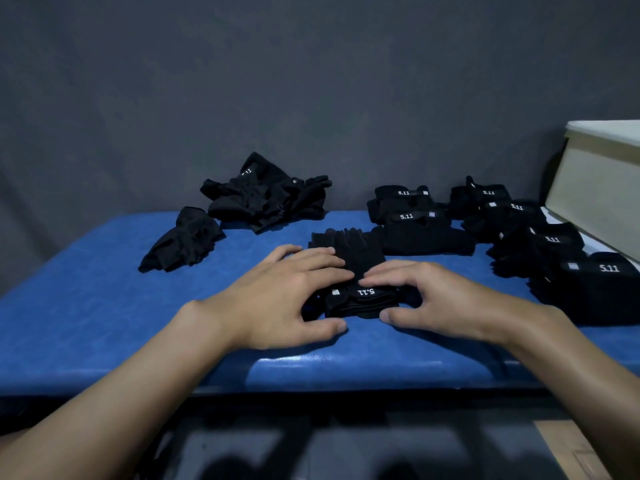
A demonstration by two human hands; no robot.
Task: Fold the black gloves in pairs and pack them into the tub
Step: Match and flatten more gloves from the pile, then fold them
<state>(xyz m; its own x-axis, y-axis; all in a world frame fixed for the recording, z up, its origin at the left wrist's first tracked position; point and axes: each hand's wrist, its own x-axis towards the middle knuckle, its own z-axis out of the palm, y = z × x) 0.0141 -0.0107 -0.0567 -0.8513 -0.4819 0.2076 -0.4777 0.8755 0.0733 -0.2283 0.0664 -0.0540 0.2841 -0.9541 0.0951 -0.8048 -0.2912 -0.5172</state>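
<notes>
The left hand lies spread and nearly flat, its straight fingers pressing down on a glove pair stacked between the two hands. Its thumb stretches along the table just beside the near edge of the cuff. The right hand is arched, with bent fingertips on top of the cuff by the white "5.11" lettering and the thumb tip against the cuff's near edge, so it pinches that end. The fingertips of the two hands almost meet over the cuff, and the glove fingers point away from the person.

Beyond the left hand sits a loose heap of gloves, and further out to that hand's left lies one crumpled glove. Beyond the right hand, and running along its outer side, are folded pairs lined up with their labels facing up. Past them, at the picture's edge, stands a pale tub, only partly in view.

Everything rests on a blue padded table set against a dark grey wall.
</notes>
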